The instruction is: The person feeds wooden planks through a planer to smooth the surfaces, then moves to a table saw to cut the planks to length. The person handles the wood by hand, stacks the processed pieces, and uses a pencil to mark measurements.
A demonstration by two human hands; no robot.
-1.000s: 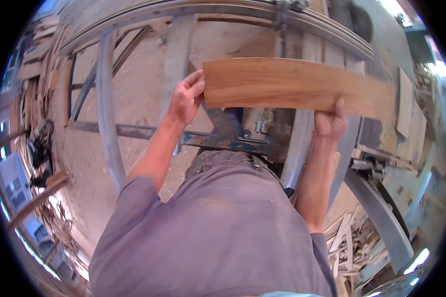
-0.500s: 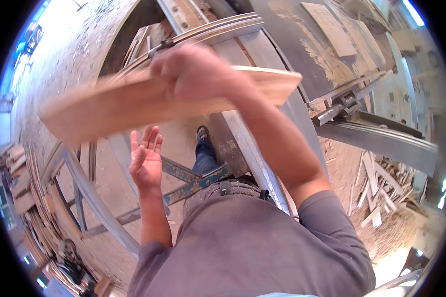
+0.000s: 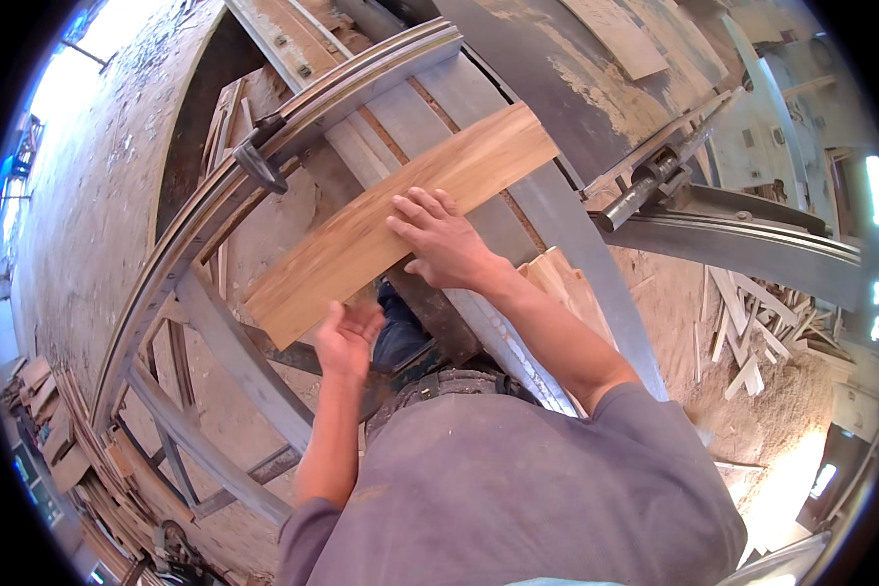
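Note:
A wooden board (image 3: 410, 210) lies slantwise across the grey metal machine table (image 3: 557, 230), with its left end sticking out past the table toward me. My right hand (image 3: 441, 239) rests on the board's near edge, fingers stretched out over its top face. Just below the board's left end is my left hand (image 3: 350, 337), slightly blurred, its fingers apart and nothing in them. Whether it touches the board's edge I cannot tell. Beside my right forearm, several short wood pieces (image 3: 566, 288) sit on the table, partly hidden by the arm.
A curved-looking metal fence (image 3: 361, 93) with a dark clamp (image 3: 261, 166) borders the far left side. On the right, a metal rail (image 3: 742, 234) carries a round bar (image 3: 635, 200). Offcuts (image 3: 752, 332) are heaped on the dusty floor, and more boards (image 3: 68, 449) are stacked at left.
The board was held up, blurred, in my right hand; now it lies on the table with that hand flat on it. My left hand has moved right, toward the board's near edge.

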